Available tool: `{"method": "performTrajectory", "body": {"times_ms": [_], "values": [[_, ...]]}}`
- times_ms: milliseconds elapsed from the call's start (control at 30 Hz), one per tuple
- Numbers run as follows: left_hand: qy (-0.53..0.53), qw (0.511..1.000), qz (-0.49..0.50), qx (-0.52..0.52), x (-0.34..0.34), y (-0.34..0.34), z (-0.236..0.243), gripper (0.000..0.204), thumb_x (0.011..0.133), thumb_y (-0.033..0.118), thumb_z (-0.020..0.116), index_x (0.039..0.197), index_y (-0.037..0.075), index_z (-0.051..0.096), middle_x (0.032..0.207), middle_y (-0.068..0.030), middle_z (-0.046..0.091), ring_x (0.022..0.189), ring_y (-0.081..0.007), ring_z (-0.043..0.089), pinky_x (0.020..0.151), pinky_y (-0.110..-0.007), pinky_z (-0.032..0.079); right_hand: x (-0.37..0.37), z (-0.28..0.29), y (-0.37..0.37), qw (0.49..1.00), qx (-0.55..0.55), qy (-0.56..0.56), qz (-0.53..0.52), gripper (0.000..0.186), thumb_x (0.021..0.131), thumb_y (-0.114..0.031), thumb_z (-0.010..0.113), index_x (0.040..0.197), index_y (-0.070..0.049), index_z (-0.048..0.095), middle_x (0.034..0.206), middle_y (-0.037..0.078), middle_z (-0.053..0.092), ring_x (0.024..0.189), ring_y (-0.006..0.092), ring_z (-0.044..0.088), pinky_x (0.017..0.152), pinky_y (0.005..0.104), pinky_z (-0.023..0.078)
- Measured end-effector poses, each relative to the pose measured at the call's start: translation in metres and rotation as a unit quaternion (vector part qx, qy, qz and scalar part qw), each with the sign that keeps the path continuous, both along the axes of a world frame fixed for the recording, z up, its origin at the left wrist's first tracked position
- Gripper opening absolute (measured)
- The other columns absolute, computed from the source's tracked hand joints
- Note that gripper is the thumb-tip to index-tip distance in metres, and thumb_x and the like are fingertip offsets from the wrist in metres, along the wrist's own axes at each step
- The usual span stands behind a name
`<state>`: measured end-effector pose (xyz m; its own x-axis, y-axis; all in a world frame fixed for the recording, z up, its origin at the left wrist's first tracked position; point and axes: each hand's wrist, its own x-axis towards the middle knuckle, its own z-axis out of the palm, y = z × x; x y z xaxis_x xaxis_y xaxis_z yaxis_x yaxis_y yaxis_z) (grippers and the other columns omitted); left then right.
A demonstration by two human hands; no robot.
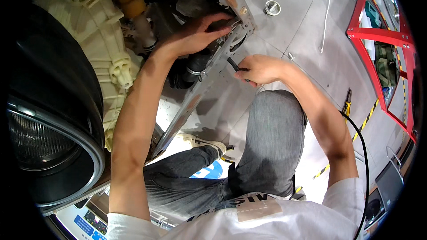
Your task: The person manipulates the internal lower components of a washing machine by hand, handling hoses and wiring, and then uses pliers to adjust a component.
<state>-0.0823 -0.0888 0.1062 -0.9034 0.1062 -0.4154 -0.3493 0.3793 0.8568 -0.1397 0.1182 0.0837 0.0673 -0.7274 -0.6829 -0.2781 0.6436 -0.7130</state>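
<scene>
Beside the grey floor (pixel 307 33), I'm apparently working at the metal frame (pixel 212 67), right fingers (pixel 243 76) closed around a black tool (pixel 234 65), left fingers (pixel 218 34) bent, hold unclear, steady aim needed next.

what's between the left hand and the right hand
In the head view, the metal frame, then the dark tool jutting from the right hand.

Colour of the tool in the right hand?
The tool in the right hand looks black; head view shows it best.
</scene>
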Motion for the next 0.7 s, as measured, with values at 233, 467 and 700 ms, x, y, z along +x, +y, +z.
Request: {"method": "performTrajectory", "body": {"times_ms": [233, 467, 700], "values": [[0.05, 0.994, -0.042, -0.083, 0.003, 0.0, 0.006, 0.037, 0.096, 0.025, 0.056, 0.124, 0.002, 0.054, 0.12, -0.0077, 0.058, 0.112, -0.0144, 0.05, 0.099, -0.027, 0.037, -0.009, 0.007, -0.003, 0.999, 0.031, -0.002, -0.009, 0.038, 0.093, -0.035, 0.05, 0.077, -0.002, 0.059, 0.063, 0.006, 0.06, 0.062, 0.0174, 0.061, 0.061, 0.0347, 0.047], [0.03, 0.997, -0.032, -0.067, 0.002, 0.005, -0.005, 0.036, 0.096, 0.026, 0.055, 0.124, 0.003, 0.054, 0.12, -0.006, 0.058, 0.111, -0.0134, 0.049, 0.097, -0.027, 0.038, -0.003, -0.005, 0.003, 0.997, 0.023, -0.042, -0.055, 0.039, 0.094, -0.035, 0.051, 0.076, -0.001, 0.058, 0.063, 0.005, 0.059, 0.059, 0.017, 0.058, 0.06, 0.0324, 0.046], [0.031, 0.997, -0.055, -0.041, 0.002, 0.012, -0.002, 0.037, 0.097, 0.028, 0.054, 0.125, 0.004, 0.053, 0.121, -0.0053, 0.058, 0.112, -0.0139, 0.049, 0.097, -0.027, 0.038, 0.001, -0.005, 0.01, 0.996, 0.007, -0.035, -0.088, 0.037, 0.095, -0.032, 0.051, 0.075, -0.001, 0.055, 0.062, 0.004, 0.056, 0.059, 0.0145, 0.054, 0.059, 0.0318, 0.044]]}}
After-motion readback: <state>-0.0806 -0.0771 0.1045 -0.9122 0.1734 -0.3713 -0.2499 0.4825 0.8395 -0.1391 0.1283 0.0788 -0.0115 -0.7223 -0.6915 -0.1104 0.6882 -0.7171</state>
